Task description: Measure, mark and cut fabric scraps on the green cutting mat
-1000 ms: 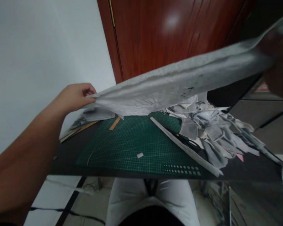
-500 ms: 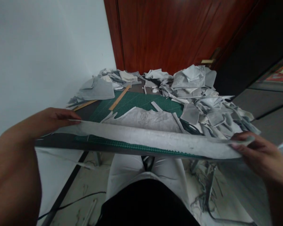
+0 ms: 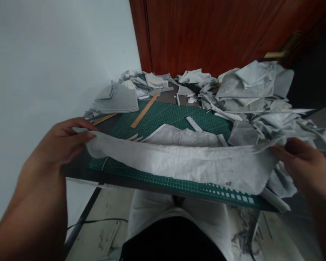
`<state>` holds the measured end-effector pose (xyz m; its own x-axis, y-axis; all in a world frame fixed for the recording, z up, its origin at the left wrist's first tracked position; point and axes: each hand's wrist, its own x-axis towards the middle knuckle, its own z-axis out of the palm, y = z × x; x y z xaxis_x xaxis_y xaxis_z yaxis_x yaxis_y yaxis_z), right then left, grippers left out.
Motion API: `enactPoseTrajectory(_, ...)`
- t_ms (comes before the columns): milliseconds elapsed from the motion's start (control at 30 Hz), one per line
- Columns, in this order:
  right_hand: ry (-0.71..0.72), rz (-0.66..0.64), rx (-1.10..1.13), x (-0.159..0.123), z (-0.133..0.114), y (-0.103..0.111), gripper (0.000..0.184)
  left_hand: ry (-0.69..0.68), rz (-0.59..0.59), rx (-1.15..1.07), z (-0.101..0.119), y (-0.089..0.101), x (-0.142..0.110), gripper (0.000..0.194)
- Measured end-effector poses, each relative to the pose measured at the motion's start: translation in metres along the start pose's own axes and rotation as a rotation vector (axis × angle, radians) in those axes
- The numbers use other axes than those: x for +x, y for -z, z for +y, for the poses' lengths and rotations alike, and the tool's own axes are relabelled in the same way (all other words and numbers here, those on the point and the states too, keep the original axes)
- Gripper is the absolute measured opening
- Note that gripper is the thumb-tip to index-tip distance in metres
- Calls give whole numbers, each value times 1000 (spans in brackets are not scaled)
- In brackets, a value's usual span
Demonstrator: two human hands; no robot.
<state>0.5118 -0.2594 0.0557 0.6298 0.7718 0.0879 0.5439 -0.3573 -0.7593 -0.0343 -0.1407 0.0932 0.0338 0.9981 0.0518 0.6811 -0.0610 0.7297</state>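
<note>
Hands (image 3: 66, 140), two; cloth (image 3: 176, 161) between, one

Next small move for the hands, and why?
Probably lower the cloth strip onto the green mat, drawing it straighter: the left hand and right hand grip opposite ends, the middle sags, and the mat lies beneath.

Creased matt grey cloth strip (image 3: 179, 163), glossy reddish wood door (image 3: 206, 36), smooth matt wall (image 3: 57, 54)
</note>
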Motion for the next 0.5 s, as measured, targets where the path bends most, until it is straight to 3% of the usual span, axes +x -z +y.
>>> enactPoseTrajectory(67, 141, -15, -251, 7, -9, -13, 24, -9, -60, -74, 13, -18, 1, 27)
enactPoseTrajectory(133, 417, -121, -302, 4, -21, -35, 23, -137, -201, -10, 25, -37, 4, 23)
enactPoseTrajectory(233, 803, -486, -149, -23, -50, -83, 34, -356, -333, 86, 38, -67, 6, 24)
enactPoseTrajectory(267, 843, -645, -70, -37, -61, -101, 44, -381, -350, 82, 42, -76, 5, 25)
enactPoseTrajectory(333, 859, -840, 122, -64, -82, -136, 68, -371, -356, 33, 48, -93, -1, 27)
enactPoseTrajectory(367, 863, -915, 213, -77, -91, -150, 68, -360, -360, -9, 51, -99, -5, 28)
enactPoseTrajectory(433, 834, -942, 320, -94, -105, -170, 40, -357, -389, -110, 55, -107, -14, 31)
enactPoseTrajectory(500, 804, -840, 381, -102, -114, -178, 22, -365, -431, -191, 55, -108, -22, 35)
